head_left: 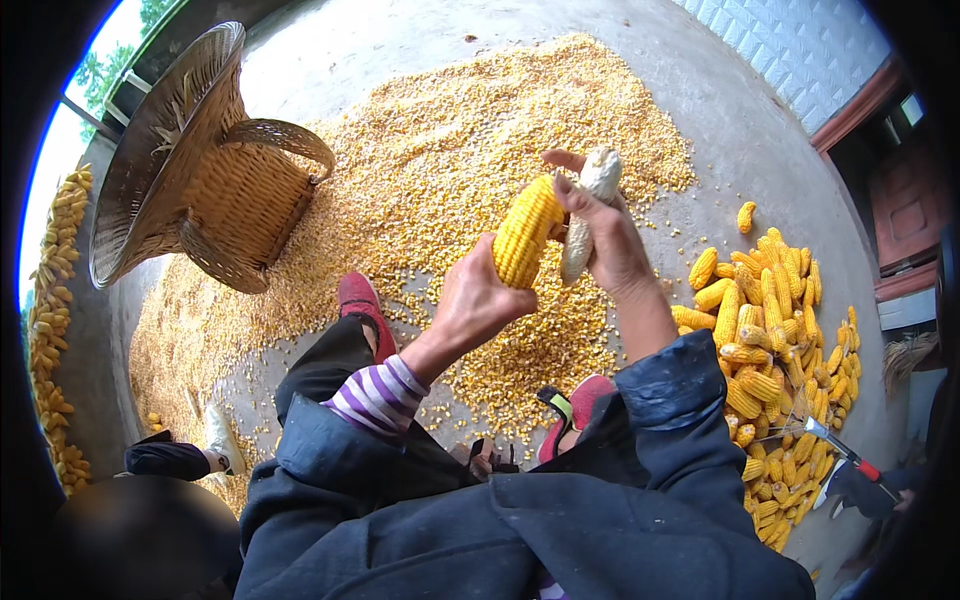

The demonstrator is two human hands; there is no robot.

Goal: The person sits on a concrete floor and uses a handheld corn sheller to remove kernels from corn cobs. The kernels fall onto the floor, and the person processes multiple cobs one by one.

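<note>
My left hand [470, 310] is closed around the lower end of a yellow ear of corn [524, 235], which is tilted and still thick with kernels. In my right hand [620, 248] is a bare whitish corncob [601, 174], held between the fingers and palm. My right thumb reaches to the upper side of the ear, so the cob and the ear are close together. Beneath both hands, loose yellow kernels [450, 165] spread widely over the floor. The fingers behind the ear and the cob are partly hidden.
A woven basket [245, 205] with handles lies tipped at the left on the kernels. Ears of corn [765, 330] are heaped at the right, beside a red-handled pronged tool [850, 458]. More corn [60, 300] lines the left edge. Another person's shoe [222, 440] is at lower left.
</note>
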